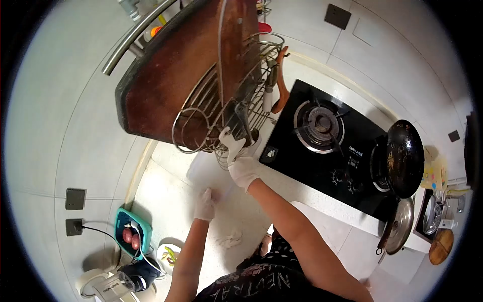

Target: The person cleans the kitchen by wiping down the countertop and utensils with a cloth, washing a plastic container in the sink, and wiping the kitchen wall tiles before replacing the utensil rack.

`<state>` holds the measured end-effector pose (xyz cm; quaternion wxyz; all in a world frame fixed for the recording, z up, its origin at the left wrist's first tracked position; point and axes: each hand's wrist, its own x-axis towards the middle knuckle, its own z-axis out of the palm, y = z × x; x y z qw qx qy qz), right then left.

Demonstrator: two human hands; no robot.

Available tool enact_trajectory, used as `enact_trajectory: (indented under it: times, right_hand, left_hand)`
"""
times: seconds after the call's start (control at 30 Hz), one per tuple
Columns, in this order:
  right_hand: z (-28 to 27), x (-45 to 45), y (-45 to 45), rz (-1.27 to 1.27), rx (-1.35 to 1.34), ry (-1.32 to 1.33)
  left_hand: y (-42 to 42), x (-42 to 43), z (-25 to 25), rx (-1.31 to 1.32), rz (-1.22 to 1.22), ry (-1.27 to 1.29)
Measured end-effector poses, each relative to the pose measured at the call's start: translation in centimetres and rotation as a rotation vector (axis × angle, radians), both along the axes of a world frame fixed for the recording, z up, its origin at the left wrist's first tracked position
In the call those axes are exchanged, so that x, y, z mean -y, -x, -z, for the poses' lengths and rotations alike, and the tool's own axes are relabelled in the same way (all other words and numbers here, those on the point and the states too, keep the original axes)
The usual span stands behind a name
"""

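Observation:
My right hand (244,172), in a thin whitish glove, is closed on a white cloth (232,142) at the lower edge of the wire rack (201,117). A dark-handled utensil (236,117) stands in the rack just above the cloth. My left hand (205,205), also gloved, is over the pale countertop (171,211) to the lower left of the rack, its fingers blurred. A large dark red cutting board (176,65) leans in the rack. Another crumpled whitish piece (230,239) lies on the counter near my body.
The black gas stove (322,166) is at the right, with a wok (404,158) on its far burner and a pan lid (401,226) beside it. A teal basket (121,221), a plate with green pieces (162,251) and an appliance (113,286) stand lower left.

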<state>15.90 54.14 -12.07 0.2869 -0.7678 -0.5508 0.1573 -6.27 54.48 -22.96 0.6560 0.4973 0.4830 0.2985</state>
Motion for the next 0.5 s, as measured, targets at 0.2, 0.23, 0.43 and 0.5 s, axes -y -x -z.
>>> enact_trajectory:
  times: [0.2, 0.23, 0.43, 0.5]
  right_hand:
    - [-1.8, 0.6, -0.4, -0.043, 0.041, -0.007]
    - [-1.3, 0.5, -0.2, -0.013, -0.014, -0.026]
    - [1.8, -0.2, 0.8, 0.196, -0.14, -0.241]
    - [1.0, -0.2, 0.7, 0.198, -0.196, -0.113]
  left_hand:
    - [-6.8, -2.8, -3.0, 0.272, -0.057, 0.275]
    - [-7.4, -3.1, -2.5, 0.276, -0.06, 0.278]
    - [-10.3, -2.8, -3.7, 0.353, -0.057, 0.231]
    - [-10.4, -2.5, -4.1, 0.321, -0.131, 0.264]
